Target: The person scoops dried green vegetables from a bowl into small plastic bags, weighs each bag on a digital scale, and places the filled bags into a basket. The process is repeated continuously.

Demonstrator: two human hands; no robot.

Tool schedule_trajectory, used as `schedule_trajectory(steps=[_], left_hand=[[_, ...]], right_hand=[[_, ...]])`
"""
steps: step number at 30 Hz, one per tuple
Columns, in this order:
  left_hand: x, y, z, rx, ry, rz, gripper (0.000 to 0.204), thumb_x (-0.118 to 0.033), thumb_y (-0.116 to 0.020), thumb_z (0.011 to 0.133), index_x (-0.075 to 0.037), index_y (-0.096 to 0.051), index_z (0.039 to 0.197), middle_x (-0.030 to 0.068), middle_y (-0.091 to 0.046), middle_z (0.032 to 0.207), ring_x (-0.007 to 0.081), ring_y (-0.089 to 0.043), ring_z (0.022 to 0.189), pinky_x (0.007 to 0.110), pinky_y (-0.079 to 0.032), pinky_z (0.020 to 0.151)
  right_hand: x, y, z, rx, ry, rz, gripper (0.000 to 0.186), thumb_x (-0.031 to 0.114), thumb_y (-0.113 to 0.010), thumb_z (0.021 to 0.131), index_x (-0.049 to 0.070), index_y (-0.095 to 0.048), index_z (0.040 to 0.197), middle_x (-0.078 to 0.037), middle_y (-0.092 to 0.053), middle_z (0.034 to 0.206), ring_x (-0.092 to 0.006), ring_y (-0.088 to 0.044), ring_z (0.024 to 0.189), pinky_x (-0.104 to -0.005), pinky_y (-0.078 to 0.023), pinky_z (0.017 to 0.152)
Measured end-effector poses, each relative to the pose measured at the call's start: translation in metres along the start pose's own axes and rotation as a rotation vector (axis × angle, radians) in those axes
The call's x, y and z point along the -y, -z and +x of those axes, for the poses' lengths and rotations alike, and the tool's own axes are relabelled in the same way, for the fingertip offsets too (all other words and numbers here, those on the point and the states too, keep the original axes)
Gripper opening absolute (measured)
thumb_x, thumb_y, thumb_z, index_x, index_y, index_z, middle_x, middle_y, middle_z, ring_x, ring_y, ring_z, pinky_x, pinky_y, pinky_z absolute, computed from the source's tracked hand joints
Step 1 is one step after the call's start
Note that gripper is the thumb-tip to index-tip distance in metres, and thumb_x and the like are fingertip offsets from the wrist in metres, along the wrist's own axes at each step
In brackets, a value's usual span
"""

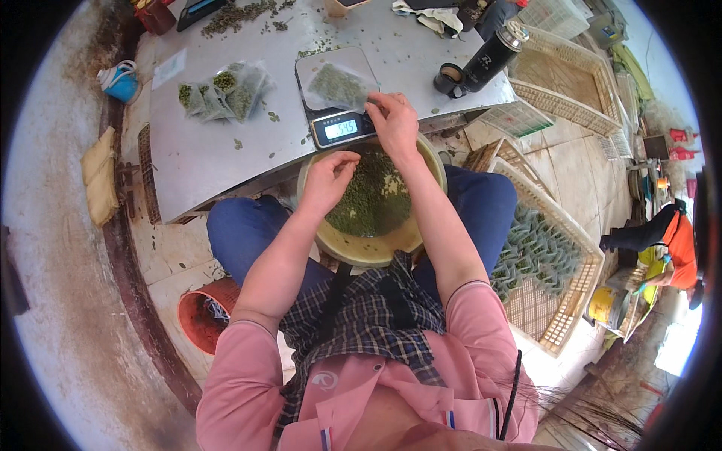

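On the small digital scale (pixel 338 66) near the table edge lies a clear plastic bag (pixel 335 85) of dried green bits. My right hand (pixel 395 126) reaches over the scale's right side, with thumb and fingertips pinched on the bag's corner. Below the scale's lit display (pixel 339 130), my left hand (pixel 328 182) is over the rim of a yellowish basin (pixel 329 242), fingers curled together. What those fingers hold, if anything, is too small to make out. Loose green plant bits (pixel 368 201) lie in the basin between my knees.
Several filled bags (pixel 229 92) lie left on the metal table (pixel 180 150). A black flask (pixel 492 59) and its cup (pixel 450 79) stand right. Beside my right leg, a crate (pixel 553 323) holds many bags; a red bucket (pixel 204 319) is left. A person (pixel 681 248) works far right.
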State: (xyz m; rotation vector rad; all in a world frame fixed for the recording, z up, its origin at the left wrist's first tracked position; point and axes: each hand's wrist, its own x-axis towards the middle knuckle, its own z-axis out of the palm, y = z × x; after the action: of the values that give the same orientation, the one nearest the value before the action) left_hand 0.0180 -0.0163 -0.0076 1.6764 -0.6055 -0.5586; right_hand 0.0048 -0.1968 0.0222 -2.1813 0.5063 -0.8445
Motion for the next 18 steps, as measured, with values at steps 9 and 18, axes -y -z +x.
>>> schedule_trajectory(steps=[9, 18], left_hand=[[-0.001, 0.003, 0.003, -0.002, -0.001, -0.048, 0.019, -0.005, -0.057, 0.092, -0.001, -0.065, 0.109, 0.0059, -0.069, 0.096, 0.0114, -0.065, 0.086, 0.026, -0.051, 0.08], [-0.002, 0.003, 0.004, -0.021, 0.016, -0.052, 0.018, -0.006, -0.057, 0.092, -0.001, -0.065, 0.107, 0.005, -0.069, 0.095, 0.0112, -0.064, 0.086, 0.025, -0.051, 0.08]], right_hand=[[-0.009, -0.006, 0.006, -0.153, -0.119, 0.184, 0.008, 0.008, -0.065, 0.086, 0.001, -0.065, 0.088, -0.008, -0.063, 0.082, -0.0177, -0.061, 0.07, -0.0299, -0.048, 0.066], [-0.012, -0.006, 0.011, -0.011, -0.319, 0.603, 0.01, 0.008, -0.061, 0.091, -0.001, -0.062, 0.093, -0.002, -0.064, 0.074, -0.0083, -0.06, 0.059, -0.0218, -0.046, 0.055]])
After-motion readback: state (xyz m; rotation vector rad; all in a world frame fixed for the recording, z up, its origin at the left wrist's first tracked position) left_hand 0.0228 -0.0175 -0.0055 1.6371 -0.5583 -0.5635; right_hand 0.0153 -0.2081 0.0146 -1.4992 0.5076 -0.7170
